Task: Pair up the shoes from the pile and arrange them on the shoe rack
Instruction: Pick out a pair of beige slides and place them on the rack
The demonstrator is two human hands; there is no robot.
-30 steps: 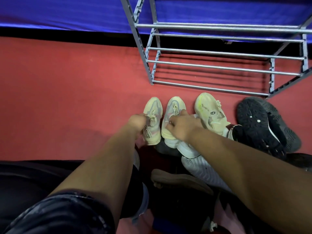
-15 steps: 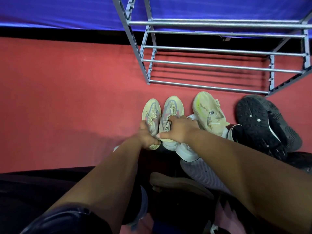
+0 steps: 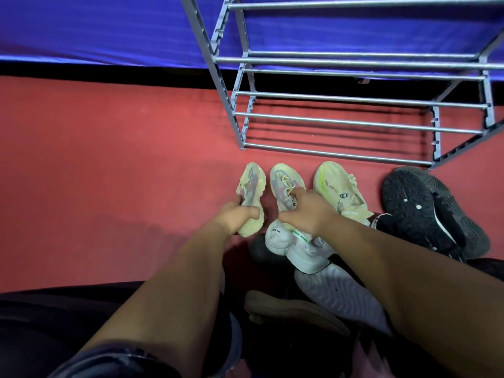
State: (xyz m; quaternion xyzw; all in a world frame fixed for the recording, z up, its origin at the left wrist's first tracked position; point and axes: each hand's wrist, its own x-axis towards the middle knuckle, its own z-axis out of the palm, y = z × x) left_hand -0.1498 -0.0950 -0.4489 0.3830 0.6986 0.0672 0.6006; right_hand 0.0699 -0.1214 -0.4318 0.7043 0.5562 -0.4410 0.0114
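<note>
Two matching cream-and-grey sneakers point toward the rack on the red floor. My left hand (image 3: 236,216) grips the left sneaker (image 3: 251,186) at its collar. My right hand (image 3: 306,211) holds the right sneaker (image 3: 285,182) at its tongue and heel. The grey metal shoe rack (image 3: 354,115) stands just beyond, its bar shelves bare. Behind my hands lies the pile: a cream sneaker with a neon-yellow stripe (image 3: 338,189), a white sneaker (image 3: 289,242), a white sole turned up (image 3: 341,293), and black shoes (image 3: 425,211) with soles showing.
A tan sole (image 3: 289,309) lies near my knees. A purple cloth (image 3: 95,25) hangs along the far wall behind the rack. Bare red floor (image 3: 109,173) spreads to the left of the shoes.
The two cream sneakers have been drawn a little apart. My view has dropped closer, and the rack now looms larger.
</note>
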